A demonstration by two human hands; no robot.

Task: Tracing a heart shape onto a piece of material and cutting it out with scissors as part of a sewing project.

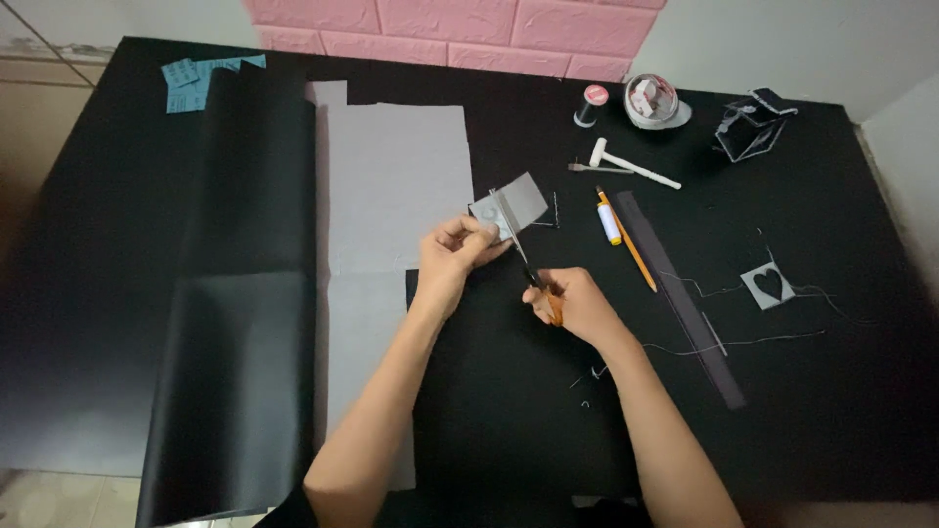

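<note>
I am holding a small grey piece of card [511, 207] in my left hand [452, 256]. My fingers pinch its lower left corner. The card is a flat little square shape, grey and smooth, and it sticks up and to the right of my fingers. It is above the black table [841, 391], near the middle.

My right hand [572, 303] is closed tight around the orange handles of the scissors [523, 256]. The thin blades point up and go across the grey card.

To the left of my hands lies a big grey sheet [396, 186], flat, with a bite cut out of its lower right side. Next to it, further left, is a big black sheet [240, 323] with a fold across it. In the far left corner are some blue paper bits [196, 80].

To the right of my hands is a yellow pencil [631, 249], and a small white tube [608, 223] touching it. A long dark strip [680, 298] lies just beside them. Further right is a little grey square with a heart hole [768, 284]. Thin threads lie near it.

At the back I see a white hammer [631, 166], a spool with a pink top [591, 104], a round see-through tub [653, 101], and a clear box shape with dark edges [751, 125]. A pink brick wall [450, 29] is behind the table.
</note>
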